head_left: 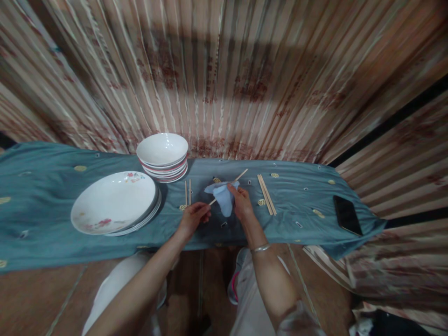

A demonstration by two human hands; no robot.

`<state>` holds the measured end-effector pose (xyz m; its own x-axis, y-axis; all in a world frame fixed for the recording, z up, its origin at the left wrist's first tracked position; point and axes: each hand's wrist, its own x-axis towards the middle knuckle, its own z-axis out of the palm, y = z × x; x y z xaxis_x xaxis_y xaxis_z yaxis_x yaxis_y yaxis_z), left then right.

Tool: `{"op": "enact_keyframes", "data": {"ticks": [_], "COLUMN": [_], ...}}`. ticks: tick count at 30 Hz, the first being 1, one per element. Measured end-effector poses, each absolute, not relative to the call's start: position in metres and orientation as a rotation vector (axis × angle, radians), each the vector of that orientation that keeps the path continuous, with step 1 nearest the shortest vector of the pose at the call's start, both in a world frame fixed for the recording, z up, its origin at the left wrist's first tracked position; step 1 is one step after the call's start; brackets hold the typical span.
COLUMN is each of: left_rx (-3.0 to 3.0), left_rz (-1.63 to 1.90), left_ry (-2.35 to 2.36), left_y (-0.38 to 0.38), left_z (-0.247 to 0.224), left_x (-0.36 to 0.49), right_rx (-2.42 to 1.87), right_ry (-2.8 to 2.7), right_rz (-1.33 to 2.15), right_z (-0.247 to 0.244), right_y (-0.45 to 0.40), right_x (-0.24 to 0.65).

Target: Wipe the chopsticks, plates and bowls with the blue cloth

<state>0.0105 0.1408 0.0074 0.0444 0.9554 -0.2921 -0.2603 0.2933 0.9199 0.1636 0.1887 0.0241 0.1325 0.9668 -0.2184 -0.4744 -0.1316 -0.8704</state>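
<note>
My left hand (194, 218) is closed on the lower end of a wooden chopstick (241, 174), which slants up to the right above the table. A light blue cloth (224, 198) is wrapped around the chopstick's middle, and my right hand (239, 199) pinches the cloth there. The chopstick's upper end sticks out beyond the cloth. Two chopsticks (190, 192) lie beside each other just beyond my left hand. To the right of my right hand lies a small group of chopsticks (266, 194), side by side and slightly slanted.
The narrow table has a green-blue cloth (45, 186). A stack of large plates (114, 200) stands at the left, with a stack of white bowls (163, 151) behind it. A black phone (347, 214) lies at the right end. Curtains (224, 84) hang behind the table.
</note>
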Motion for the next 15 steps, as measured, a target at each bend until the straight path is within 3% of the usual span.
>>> {"op": "enact_keyframes", "data": {"ticks": [15], "left_rx": [0.816], "left_rz": [1.089], "left_ry": [1.134], "left_y": [0.14], "left_z": [0.008], "left_x": [0.009], "right_rx": [-1.016], "right_ry": [-0.531], "right_rz": [1.29], "right_z": [0.03], "right_y": [0.199], "right_x": [0.188]}}
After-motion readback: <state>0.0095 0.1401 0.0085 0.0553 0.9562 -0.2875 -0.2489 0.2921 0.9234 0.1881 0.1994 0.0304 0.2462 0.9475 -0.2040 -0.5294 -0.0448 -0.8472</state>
